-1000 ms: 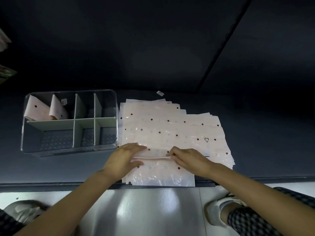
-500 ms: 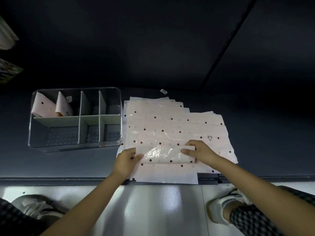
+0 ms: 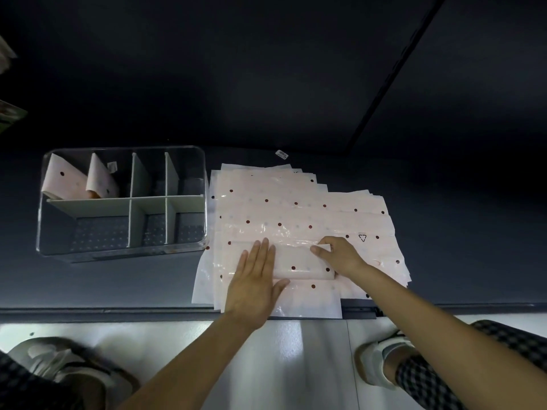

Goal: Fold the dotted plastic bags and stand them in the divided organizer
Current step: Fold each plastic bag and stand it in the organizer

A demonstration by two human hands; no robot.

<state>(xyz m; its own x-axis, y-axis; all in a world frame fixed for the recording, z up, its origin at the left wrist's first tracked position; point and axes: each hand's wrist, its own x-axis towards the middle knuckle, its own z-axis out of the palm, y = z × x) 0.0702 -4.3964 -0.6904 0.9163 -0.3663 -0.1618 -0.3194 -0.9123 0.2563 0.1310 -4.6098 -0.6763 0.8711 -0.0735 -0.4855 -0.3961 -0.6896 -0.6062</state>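
A stack of pale pink plastic bags with dark red dots (image 3: pixel 299 208) lies fanned out on the dark table. On top of it, near the front edge, sits a partly folded bag (image 3: pixel 299 263). My left hand (image 3: pixel 254 285) lies flat with straight fingers on the left part of that fold. My right hand (image 3: pixel 340 255) pinches the fold's upper right corner. The clear divided organizer (image 3: pixel 204 220) stands left of the stack. Two folded dotted bags (image 3: pixel 63 180) stand upright in its back left compartment.
The dark table's front edge (image 3: pixel 118 310) runs just below the stack, with pale floor beneath it. My shoes (image 3: pixel 381 362) show at the bottom left and right. A small white label (image 3: pixel 281 154) lies behind the stack.
The bag has been folded over again into a narrower strip. My left hand went from gripping the bag's left edge to lying flat on the fold. My right hand still holds the right corner.
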